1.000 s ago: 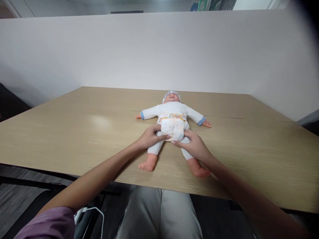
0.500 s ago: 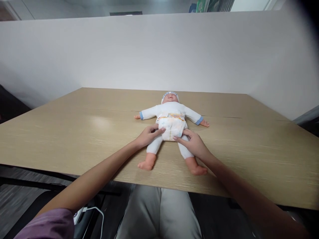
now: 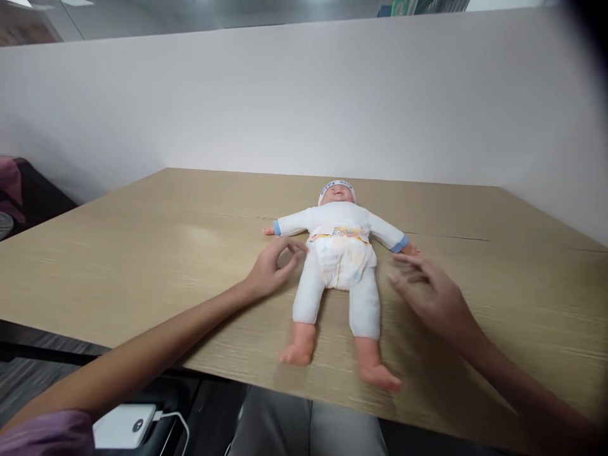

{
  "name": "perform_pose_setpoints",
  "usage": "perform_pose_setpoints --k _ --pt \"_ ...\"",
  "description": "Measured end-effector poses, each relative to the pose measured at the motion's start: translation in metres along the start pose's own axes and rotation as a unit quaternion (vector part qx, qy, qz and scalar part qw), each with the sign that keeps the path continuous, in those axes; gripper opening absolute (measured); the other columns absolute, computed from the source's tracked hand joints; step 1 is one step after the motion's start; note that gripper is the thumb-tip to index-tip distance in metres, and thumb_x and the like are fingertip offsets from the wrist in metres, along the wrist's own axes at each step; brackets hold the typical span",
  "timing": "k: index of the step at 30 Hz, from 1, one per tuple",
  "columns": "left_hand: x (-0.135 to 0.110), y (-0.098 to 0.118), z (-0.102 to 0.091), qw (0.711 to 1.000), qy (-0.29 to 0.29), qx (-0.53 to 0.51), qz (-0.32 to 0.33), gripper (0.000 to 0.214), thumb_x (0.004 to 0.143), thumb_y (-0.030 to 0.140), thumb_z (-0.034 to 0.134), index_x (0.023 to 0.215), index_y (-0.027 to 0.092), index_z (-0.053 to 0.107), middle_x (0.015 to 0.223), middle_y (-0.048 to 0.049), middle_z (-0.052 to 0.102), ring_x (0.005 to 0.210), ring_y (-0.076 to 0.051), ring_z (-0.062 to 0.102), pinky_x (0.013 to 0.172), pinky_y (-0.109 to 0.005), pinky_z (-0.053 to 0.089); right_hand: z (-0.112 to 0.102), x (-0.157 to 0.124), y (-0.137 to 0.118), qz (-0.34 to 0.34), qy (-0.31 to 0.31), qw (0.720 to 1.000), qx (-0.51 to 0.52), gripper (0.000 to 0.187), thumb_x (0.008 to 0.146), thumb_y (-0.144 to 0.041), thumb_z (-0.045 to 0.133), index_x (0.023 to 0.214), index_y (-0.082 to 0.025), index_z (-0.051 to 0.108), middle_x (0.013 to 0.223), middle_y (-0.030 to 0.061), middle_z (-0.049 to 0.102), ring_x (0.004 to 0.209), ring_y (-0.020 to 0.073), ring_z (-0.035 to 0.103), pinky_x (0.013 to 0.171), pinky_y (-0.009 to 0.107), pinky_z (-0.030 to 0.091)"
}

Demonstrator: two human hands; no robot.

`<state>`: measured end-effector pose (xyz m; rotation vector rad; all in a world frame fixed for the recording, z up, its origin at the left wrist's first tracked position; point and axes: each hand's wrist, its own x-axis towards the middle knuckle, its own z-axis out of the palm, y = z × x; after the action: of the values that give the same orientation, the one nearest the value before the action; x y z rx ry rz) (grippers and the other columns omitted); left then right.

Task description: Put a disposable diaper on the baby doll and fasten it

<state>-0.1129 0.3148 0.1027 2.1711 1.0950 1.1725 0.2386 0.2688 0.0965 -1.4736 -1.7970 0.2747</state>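
Observation:
A baby doll lies on its back on the table, feet toward me, arms spread. It wears a white suit with blue cuffs and a lettered headband. Around its hips is a white diaper with an orange printed waistband. My left hand is beside the diaper's left edge, fingers curved and thumb a little apart from them, its fingertips close to the doll's hip; whether they touch cannot be made out. Off to the right of the diaper, my right hand is open and empty, blurred by motion, below the doll's cuffed hand.
The wooden table meets a white partition at the back. A white power bank with a cable lies on a dark seat below the table at lower left. At far left is a dark chair with purple cloth.
Both hands have come off the diaper; the right has swung out to the right and the left slightly leftward. The doll's legs appear straighter and closer together. The view has shifted.

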Motion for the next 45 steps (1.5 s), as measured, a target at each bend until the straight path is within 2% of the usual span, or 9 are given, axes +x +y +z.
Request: perform_pose_setpoints --k 4,8,13,19,24,29,36,41,45 --pt "0.048 -0.047 0.004 0.970 0.032 0.234 0.053 0.040 0.100 0.039 0.057 0.133 0.017 0.060 0.143 -0.0152 0.062 0.131 -0.033 0.053 0.115 -0.048 0.036 0.029 0.067 0.041 -0.083 0.104 0.975 -0.180 0.067 0.092 -0.055 0.063 0.146 -0.015 0.054 0.143 0.0227 0.061 0.131 0.0429 0.054 0.110 0.059 0.040" --pt "0.088 -0.081 0.012 0.943 -0.003 0.332 0.003 0.053 0.094 0.043 0.062 0.139 0.015 0.057 0.137 -0.0163 0.065 0.127 -0.037 0.053 0.109 -0.048 0.036 0.055 0.116 0.061 -0.063 0.063 0.965 -0.249 0.066 0.091 -0.052 0.063 0.144 -0.013 0.055 0.137 0.0242 0.064 0.126 0.0435 0.056 0.102 0.053 0.043" --pt "0.094 -0.091 0.011 0.939 -0.012 0.342 -0.030 0.053 0.095 0.050 0.059 0.134 0.015 0.060 0.122 -0.0158 0.072 0.112 -0.035 0.061 0.101 -0.045 0.040 0.057 0.121 0.062 -0.075 -0.001 0.977 -0.198 0.038 0.097 -0.047 0.054 0.120 -0.020 0.068 0.110 0.0132 0.076 0.102 0.0341 0.067 0.087 0.041 0.044" --pt "0.084 -0.060 0.015 0.932 0.021 0.324 -0.163 0.045 0.091 0.058 0.060 0.105 0.016 0.067 0.099 -0.0177 0.076 0.097 -0.037 0.067 0.086 -0.042 0.043 0.062 0.111 0.033 -0.007 0.050 0.971 -0.234 0.035 0.096 -0.047 0.052 0.107 -0.018 0.069 0.103 0.0156 0.076 0.095 0.0338 0.068 0.085 0.042 0.040" --pt "0.068 0.014 0.006 0.945 0.032 0.206 -0.253 0.040 0.084 0.060 0.067 0.093 0.021 0.060 0.092 -0.0129 0.076 0.082 -0.032 0.069 0.068 -0.033 0.040 0.039 0.096 0.000 0.074 0.014 0.982 -0.173 0.034 0.091 -0.043 0.056 0.110 -0.019 0.071 0.104 0.0158 0.079 0.089 0.0309 0.070 0.074 0.036 0.042" --pt "-0.005 0.113 -0.005 0.958 0.077 0.145 -0.233 0.042 0.084 0.062 0.068 0.095 0.025 0.052 0.090 -0.0091 0.074 0.081 -0.033 0.069 0.063 -0.033 0.039 -0.032 0.043 -0.029 0.063 -0.015 0.996 -0.055 0.043 0.077 -0.042 0.068 0.117 -0.025 0.070 0.109 0.0094 0.080 0.090 0.0308 0.072 0.069 0.034 0.048" --pt "-0.204 0.188 0.029 0.968 0.038 0.081 -0.236 0.034 0.078 0.041 0.073 0.101 0.028 0.052 0.099 -0.0065 0.072 0.092 -0.033 0.068 0.076 -0.039 0.048 -0.108 -0.100 -0.083 -0.051 -0.077 0.996 -0.003 0.033 0.084 -0.028 0.061 0.116 -0.026 0.068 0.112 0.0058 0.076 0.098 0.0284 0.070 0.084 0.038 0.052" --pt "-0.329 0.197 0.036 0.951 -0.100 0.075 -0.284 0.048 0.064 0.030 0.079 0.108 0.031 0.061 0.099 -0.0065 0.072 0.097 -0.036 0.069 0.081 -0.045 0.055 -0.104 -0.189 -0.112 -0.117 -0.182 0.975 -0.044 0.034 0.090 -0.024 0.059 0.123 -0.026 0.067 0.120 0.0091 0.071 0.114 0.0314 0.063 0.100 0.046 0.047" --pt "-0.375 0.194 0.021 0.935 -0.148 0.127 -0.297 0.047 0.070 0.029 0.082 0.114 0.041 0.069 0.110 -0.0037 0.074 0.106 -0.035 0.071 0.086 -0.047 0.060 -0.063 -0.229 -0.120 -0.083 -0.252 0.963 -0.057 0.048 0.088 -0.016 0.056 0.134 -0.028 0.063 0.126 0.0091 0.068 0.114 0.0309 0.060 0.099 0.045 0.047"
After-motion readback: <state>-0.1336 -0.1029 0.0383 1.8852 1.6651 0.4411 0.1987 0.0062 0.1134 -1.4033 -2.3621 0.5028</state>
